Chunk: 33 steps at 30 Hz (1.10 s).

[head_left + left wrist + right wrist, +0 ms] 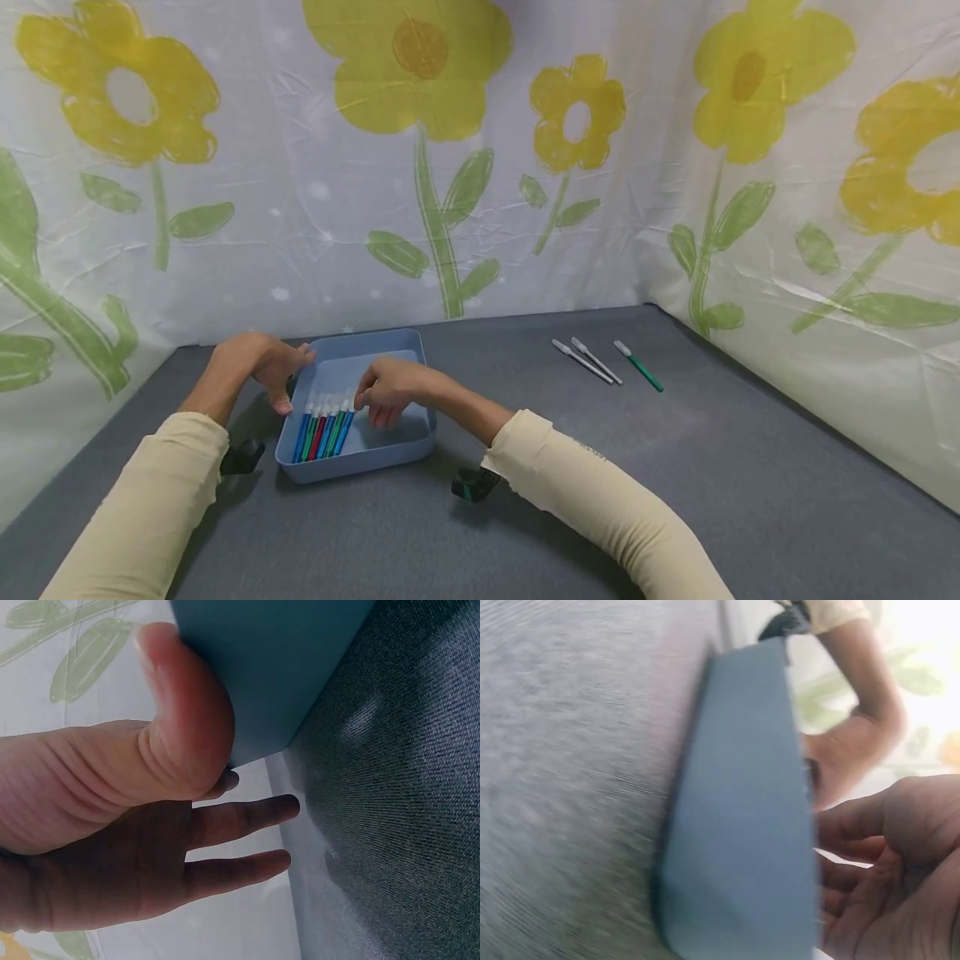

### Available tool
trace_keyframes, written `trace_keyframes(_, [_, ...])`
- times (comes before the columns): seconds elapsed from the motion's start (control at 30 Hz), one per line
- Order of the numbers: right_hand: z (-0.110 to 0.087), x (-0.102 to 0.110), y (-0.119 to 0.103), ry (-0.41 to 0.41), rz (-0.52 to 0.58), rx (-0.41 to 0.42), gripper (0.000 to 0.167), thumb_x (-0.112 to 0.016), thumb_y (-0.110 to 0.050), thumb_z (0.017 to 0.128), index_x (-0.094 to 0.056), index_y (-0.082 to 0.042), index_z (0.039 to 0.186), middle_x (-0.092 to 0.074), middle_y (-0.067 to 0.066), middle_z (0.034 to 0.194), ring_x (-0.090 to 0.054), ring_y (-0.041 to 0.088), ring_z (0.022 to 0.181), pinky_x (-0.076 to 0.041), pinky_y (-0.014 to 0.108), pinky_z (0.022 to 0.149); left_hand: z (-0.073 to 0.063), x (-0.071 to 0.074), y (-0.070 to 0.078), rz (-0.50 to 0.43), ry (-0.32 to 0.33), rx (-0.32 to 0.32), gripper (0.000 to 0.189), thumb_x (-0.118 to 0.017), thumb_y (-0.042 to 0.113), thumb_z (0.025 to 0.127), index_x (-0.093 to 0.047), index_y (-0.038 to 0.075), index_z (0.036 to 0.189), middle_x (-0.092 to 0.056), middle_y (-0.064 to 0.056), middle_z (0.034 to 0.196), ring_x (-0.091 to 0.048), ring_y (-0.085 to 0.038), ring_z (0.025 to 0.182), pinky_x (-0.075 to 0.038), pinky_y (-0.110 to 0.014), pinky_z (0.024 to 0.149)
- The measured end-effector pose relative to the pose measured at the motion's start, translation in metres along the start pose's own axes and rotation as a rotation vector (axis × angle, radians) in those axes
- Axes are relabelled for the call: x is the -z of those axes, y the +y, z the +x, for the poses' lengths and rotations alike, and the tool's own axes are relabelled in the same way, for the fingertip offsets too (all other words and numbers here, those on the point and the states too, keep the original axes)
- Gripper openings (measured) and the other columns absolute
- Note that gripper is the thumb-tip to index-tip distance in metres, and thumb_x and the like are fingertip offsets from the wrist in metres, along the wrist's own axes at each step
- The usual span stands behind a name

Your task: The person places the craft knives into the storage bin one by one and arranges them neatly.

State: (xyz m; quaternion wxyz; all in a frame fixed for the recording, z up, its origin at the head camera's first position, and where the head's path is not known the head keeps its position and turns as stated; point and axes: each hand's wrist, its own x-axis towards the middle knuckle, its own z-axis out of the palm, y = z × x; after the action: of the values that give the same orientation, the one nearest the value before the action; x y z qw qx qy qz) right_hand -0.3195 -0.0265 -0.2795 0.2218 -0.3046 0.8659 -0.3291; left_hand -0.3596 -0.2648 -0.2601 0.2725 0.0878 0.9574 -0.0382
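Observation:
On the table stands a shallow blue-grey tray (358, 472). Along its left side lies a row of slim pens (324, 433) with blue, green and red barrels and pale caps. Inside the tray, my right hand (392, 388) bends its fingers and pinches the capped end of the rightmost blue pen (346, 432); in the right wrist view the tray wall hides those fingertips. My left hand (273, 367) rests at the tray's back left corner. Its thumb (187, 712) lies against the outer wall near the rim, and its other fingers reach loosely past the corner.
Two white pens (585, 361) and a green pen (639, 367) with a pale cap lie apart at the back right of the dark grey table (570, 467). A flowered curtain (300, 208) hangs behind the table and along its right side.

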Motion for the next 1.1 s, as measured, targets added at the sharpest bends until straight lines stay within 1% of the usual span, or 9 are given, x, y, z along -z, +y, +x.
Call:
trace_keyframes(0.27, [-0.013, 0.038, 0.002, 0.106, 0.085, 0.023, 0.028, -0.060, -0.012, 0.106, -0.072, 0.003, 0.127, -0.078, 0.025, 0.102, -0.077, 0.035, 0.094, -0.063, 0.042, 0.088, 0.003, 0.001, -0.002, -0.044, -0.010, 0.006, 0.135, -0.091, 0.040, 0.075, -0.001, -0.006, 0.165, 0.010, -0.038, 0.168, -0.002, -0.061, 0.156, -0.020, -0.072, 0.123])
trace_keyframes(0.33, [-0.016, 0.050, 0.004, 0.122, 0.104, 0.010, 0.030, -0.061, -0.013, 0.106, -0.070, 0.003, 0.130, -0.079, 0.023, 0.102, -0.077, 0.030, 0.089, -0.064, 0.039, 0.086, 0.002, 0.000, -0.002, -0.056, -0.015, 0.010, 0.135, -0.090, 0.040, 0.075, -0.001, -0.006, 0.165, 0.011, -0.038, 0.168, -0.001, -0.061, 0.156, -0.019, -0.072, 0.123])
trace_keyframes(0.4, [-0.019, 0.062, 0.007, 0.151, 0.142, -0.002, 0.031, -0.062, -0.013, 0.105, -0.069, 0.003, 0.131, -0.079, 0.020, 0.099, -0.076, 0.023, 0.081, -0.063, 0.041, 0.089, 0.002, 0.000, -0.002, -0.060, -0.016, 0.012, 0.136, -0.090, 0.040, 0.075, 0.000, -0.006, 0.165, 0.011, -0.038, 0.168, -0.001, -0.061, 0.156, -0.020, -0.072, 0.123])
trace_keyframes(0.5, [-0.025, 0.084, 0.017, 0.218, 0.219, -0.023, 0.032, -0.064, -0.012, 0.104, -0.069, 0.004, 0.131, -0.078, 0.015, 0.091, -0.071, 0.011, 0.070, -0.064, 0.036, 0.082, 0.002, 0.000, -0.002, -0.066, -0.008, 0.014, 0.138, -0.091, 0.041, 0.072, -0.001, -0.006, 0.165, 0.009, -0.038, 0.168, -0.002, -0.061, 0.156, -0.020, -0.072, 0.123])
trace_keyframes(0.57, [-0.030, 0.098, 0.024, 0.269, 0.275, -0.037, 0.030, -0.065, -0.011, 0.104, -0.070, 0.004, 0.130, -0.078, 0.014, 0.091, -0.070, 0.010, 0.067, -0.064, 0.034, 0.079, 0.002, -0.001, -0.002, -0.068, -0.006, 0.015, 0.138, -0.091, 0.041, 0.072, 0.000, -0.006, 0.165, 0.009, -0.038, 0.168, -0.002, -0.061, 0.156, -0.020, -0.071, 0.123])
trace_keyframes(0.67, [-0.038, 0.117, 0.035, 0.332, 0.309, -0.074, 0.031, -0.064, -0.012, 0.104, -0.070, 0.003, 0.130, -0.079, 0.015, 0.095, -0.070, 0.009, 0.066, -0.061, 0.026, 0.070, 0.004, -0.003, -0.003, -0.073, -0.010, 0.015, 0.137, -0.091, 0.040, 0.073, 0.000, -0.007, 0.165, 0.009, -0.038, 0.168, -0.003, -0.060, 0.156, -0.020, -0.071, 0.124])
trace_keyframes(0.77, [-0.043, 0.130, 0.043, 0.363, 0.315, -0.106, 0.030, -0.064, -0.013, 0.105, -0.070, 0.001, 0.130, -0.079, 0.013, 0.096, -0.070, 0.010, 0.067, -0.060, 0.024, 0.068, 0.004, -0.004, -0.003, -0.078, -0.012, 0.013, 0.136, -0.091, 0.040, 0.074, 0.000, -0.007, 0.165, 0.009, -0.038, 0.168, -0.002, -0.060, 0.156, -0.019, -0.071, 0.124])
trace_keyframes(0.9, [-0.050, 0.147, 0.049, 0.393, 0.296, -0.125, 0.030, -0.064, -0.014, 0.105, -0.070, 0.001, 0.130, -0.078, 0.009, 0.090, -0.070, 0.009, 0.068, -0.058, 0.023, 0.066, 0.004, -0.005, -0.004, -0.081, -0.010, 0.011, 0.137, -0.091, 0.041, 0.073, -0.001, -0.007, 0.165, 0.008, -0.038, 0.168, -0.003, -0.060, 0.156, -0.017, -0.071, 0.124])
trace_keyframes(1.1, [-0.073, 0.177, 0.069, 0.465, 0.247, -0.189, 0.034, -0.064, -0.014, 0.105, -0.066, 0.003, 0.134, -0.078, 0.007, 0.091, -0.072, 0.010, 0.073, -0.060, 0.025, 0.072, 0.004, -0.001, -0.004, -0.047, -0.002, 0.003, 0.137, -0.091, 0.043, 0.072, -0.003, -0.007, 0.165, 0.006, -0.038, 0.169, -0.005, -0.060, 0.156, -0.018, -0.072, 0.124])
